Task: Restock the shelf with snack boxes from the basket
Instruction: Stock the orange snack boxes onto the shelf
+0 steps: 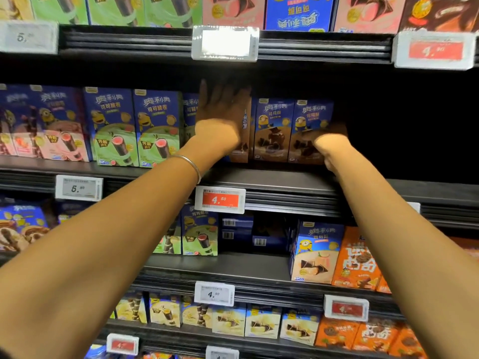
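Head view: brown snack boxes stand upright on the middle shelf, between my hands; left hand presses flat, fingers straight, against their left side; right hand touches their right end; its grip is too blurred to tell.

— What furniture is there?
— Black shelving, its boards in tiers, with ribbed rails along the front edges.
— And just under the grip?
— A dark shelf board. A red price tag sits on its rail, below the grip.
— The light?
— It comes from the front. The white tag above the grip glares blank, and the recess right of the grip is black.
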